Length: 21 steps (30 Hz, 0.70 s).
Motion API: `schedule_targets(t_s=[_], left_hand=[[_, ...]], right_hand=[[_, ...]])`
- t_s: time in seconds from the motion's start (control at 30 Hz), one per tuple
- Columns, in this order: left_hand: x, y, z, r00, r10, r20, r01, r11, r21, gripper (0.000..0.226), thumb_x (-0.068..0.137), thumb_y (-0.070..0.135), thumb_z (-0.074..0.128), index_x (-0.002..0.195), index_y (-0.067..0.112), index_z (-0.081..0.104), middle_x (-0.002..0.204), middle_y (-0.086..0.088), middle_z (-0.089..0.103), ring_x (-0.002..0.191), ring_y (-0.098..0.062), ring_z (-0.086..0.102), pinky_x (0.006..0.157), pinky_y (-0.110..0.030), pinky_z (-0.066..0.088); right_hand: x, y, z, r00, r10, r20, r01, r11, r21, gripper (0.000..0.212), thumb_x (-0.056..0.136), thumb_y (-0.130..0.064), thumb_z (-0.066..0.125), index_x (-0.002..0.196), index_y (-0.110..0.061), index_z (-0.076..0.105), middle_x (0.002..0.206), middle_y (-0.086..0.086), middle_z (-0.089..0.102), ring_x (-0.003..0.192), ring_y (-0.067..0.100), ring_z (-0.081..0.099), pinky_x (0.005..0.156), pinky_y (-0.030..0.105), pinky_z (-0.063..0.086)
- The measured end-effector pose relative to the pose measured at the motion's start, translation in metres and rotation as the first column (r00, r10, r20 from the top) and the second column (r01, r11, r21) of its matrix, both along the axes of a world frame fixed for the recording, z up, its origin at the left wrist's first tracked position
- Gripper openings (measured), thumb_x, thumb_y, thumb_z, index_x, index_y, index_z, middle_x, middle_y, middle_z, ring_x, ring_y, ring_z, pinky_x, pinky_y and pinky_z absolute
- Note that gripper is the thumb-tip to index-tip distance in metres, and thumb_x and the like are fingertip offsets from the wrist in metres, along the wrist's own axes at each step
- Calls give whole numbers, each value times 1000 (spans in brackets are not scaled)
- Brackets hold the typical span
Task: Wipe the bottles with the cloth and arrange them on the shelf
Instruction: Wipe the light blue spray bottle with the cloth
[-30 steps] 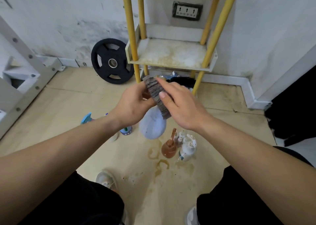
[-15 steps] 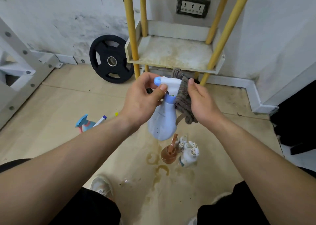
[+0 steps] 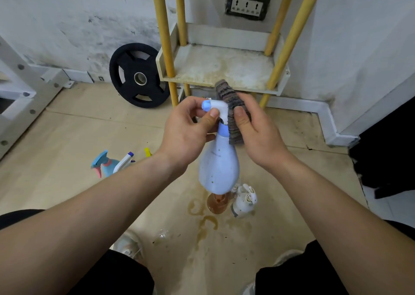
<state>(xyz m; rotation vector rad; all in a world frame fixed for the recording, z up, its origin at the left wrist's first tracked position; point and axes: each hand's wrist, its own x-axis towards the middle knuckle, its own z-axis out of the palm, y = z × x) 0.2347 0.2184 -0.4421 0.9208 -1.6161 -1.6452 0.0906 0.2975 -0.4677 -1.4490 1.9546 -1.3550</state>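
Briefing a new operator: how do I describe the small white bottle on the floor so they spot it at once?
Start at the yellow-legged shelf against the wall, then drop to the brown-stained floor in front of it. Two small bottles stand together there. The white bottle is the right-hand one, and its neighbour is an amber bottle.

pale blue spray bottle (image 3: 219, 169) upright – brown cloth (image 3: 232, 115) against its neck

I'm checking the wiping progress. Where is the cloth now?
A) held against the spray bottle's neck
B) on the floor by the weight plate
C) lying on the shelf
A: the right hand holds the cloth against the neck of the spray bottle, which the left hand grips by its head.
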Motion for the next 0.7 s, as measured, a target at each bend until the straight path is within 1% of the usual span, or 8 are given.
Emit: schedule_targets(t_s=[0.07, 0.13, 0.17, 0.23, 0.37, 0.47, 0.6, 0.7], left_hand=[[1, -2, -1, 1000, 23, 14, -23, 1000, -16, 7, 100, 10, 61, 107, 8, 62, 91, -12, 63, 90, -36, 73, 77, -40, 64], [2, -2, -2, 999, 42, 12, -42, 999, -11, 6, 100, 10, 61, 106, 10, 62, 94, -20, 65, 93, -39, 72, 78, -41, 63], [3, -3, -1, 999, 49, 10, -49, 999, -3, 7, 100, 10, 61, 107, 9, 63, 97, -22, 66, 93, -37, 72, 78, -39, 63], [4, -4, -1, 999, 46, -2, -46, 999, 25, 9, 101, 11, 59, 110, 7, 62, 97, -18, 69, 89, -33, 74, 76, -35, 63], [4, -2, 0, 1000, -11, -23, 13, 996, 85, 14, 102, 11, 59, 113, 3, 61, 99, -18, 72, 79, -22, 75, 73, -31, 62], [4, 0, 0, 999, -52, -14, 53, 992, 111, 7, 101, 10, 60, 107, 7, 63, 88, -9, 69, 73, -14, 74, 68, -26, 60], [4, -4, 2, 991, -133, 19, 131, 985, 112, 8, 101, 9, 59, 95, 14, 60, 93, -16, 65, 77, -19, 74, 75, -32, 63], [5, -6, 6, 984, -175, 31, 170, 977, 126, 4, 101, 10, 59, 98, 12, 60, 97, -19, 65, 79, -22, 74, 76, -32, 63]], right_hand=[[2, -1, -4, 984, -45, 171, 28, 995, 100, 24, 110, -38, 37, 101, -49, 57, 80, -28, 63, 68, -4, 59, 58, 20, 46], [4, 1, -5, 972, -96, 213, 62, 986, 158, 34, 110, -41, 35, 83, -46, 55, 68, -23, 59, 59, 0, 55, 56, 29, 42], [6, 2, -4, 976, -93, 197, 62, 986, 154, 31, 110, -42, 35, 87, -43, 55, 70, -23, 60, 61, 1, 56, 59, 30, 43], [10, 3, 1, 997, -42, 62, 34, 991, 127, 19, 109, -41, 37, 111, -34, 54, 92, -18, 66, 82, 7, 64, 71, 35, 49], [15, -1, 4, 972, -33, -235, 48, 997, 59, 50, 102, -40, 38, 147, -17, 43, 133, 4, 57, 121, 22, 54, 99, 43, 46], [12, -1, 5, 950, -14, -312, 39, 996, 75, 56, 101, -37, 41, 151, -11, 41, 137, 9, 54, 126, 25, 49, 106, 44, 43], [10, 2, 7, 944, 13, -331, 6, 998, 55, 54, 100, -36, 45, 149, -13, 44, 134, 9, 54, 124, 26, 51, 103, 45, 44], [5, 2, 6, 963, 20, -267, -17, 1000, 10, 48, 100, -35, 52, 144, -16, 51, 130, 3, 60, 120, 19, 56, 100, 38, 46]])
